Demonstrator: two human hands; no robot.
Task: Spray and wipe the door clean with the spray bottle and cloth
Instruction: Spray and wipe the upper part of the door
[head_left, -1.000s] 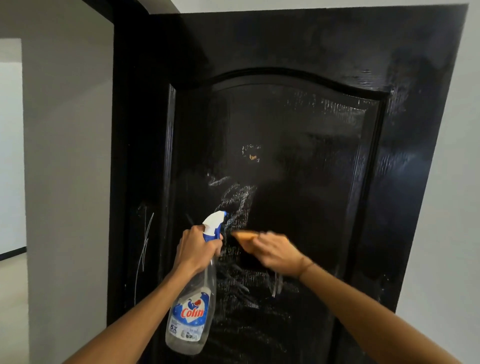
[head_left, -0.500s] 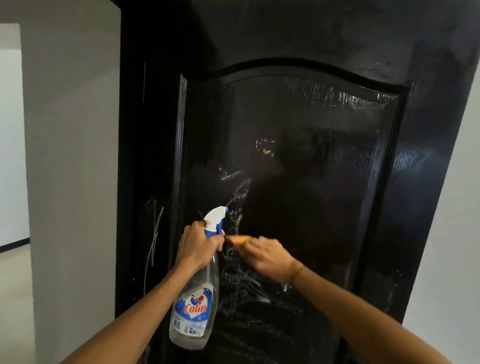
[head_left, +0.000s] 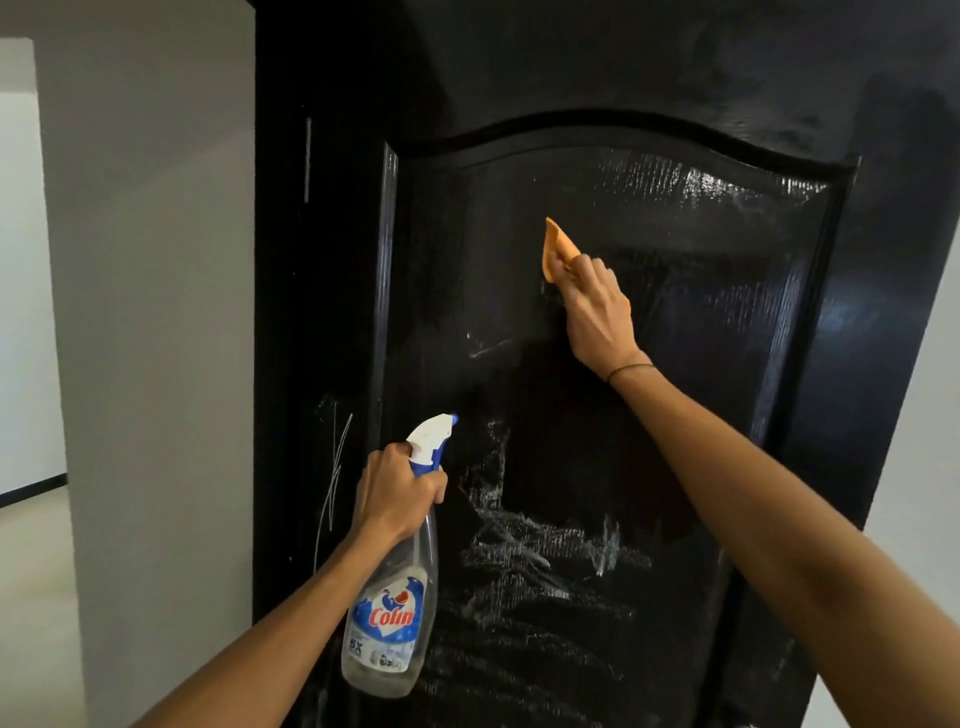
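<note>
Nearest, low in front of the glossy black wooden door (head_left: 675, 467): clear plastic spray bottle (head_left: 388, 618) with white and blue trigger head and a blue, red and white label reading "Colin", hanging upright but a little tilted, nozzle turned toward the door panel. Held by the left hand (head_left: 397, 493), fingers curled tight around the neck just below the trigger head. Bottle body close before the left part of the door, whether touching it or not cannot be told.

Further, higher on the door: right hand (head_left: 597, 317) with arm stretched up, thin dark band (head_left: 631, 370) at the wrist. Fingers bent over a small orange cloth (head_left: 558, 249) and pressing it against the arched raised panel of the door, above and to the right of the bottle. One pointed corner of the cloth sticking out above the fingers, a small edge showing also at the right of the hand.

On the door itself: whitish smeared streaks (head_left: 535, 545) on the lower panel, below the cloth and right of the bottle. Thin white scratch lines (head_left: 335, 483) on the door's left edge, left of the bottle. Wet shine on the upper right of the panel.

Beyond the door's left side: grey wall (head_left: 150, 312), then a lighter opening (head_left: 21, 260) farther left. At the door's right side, pale wall (head_left: 924, 441).
</note>
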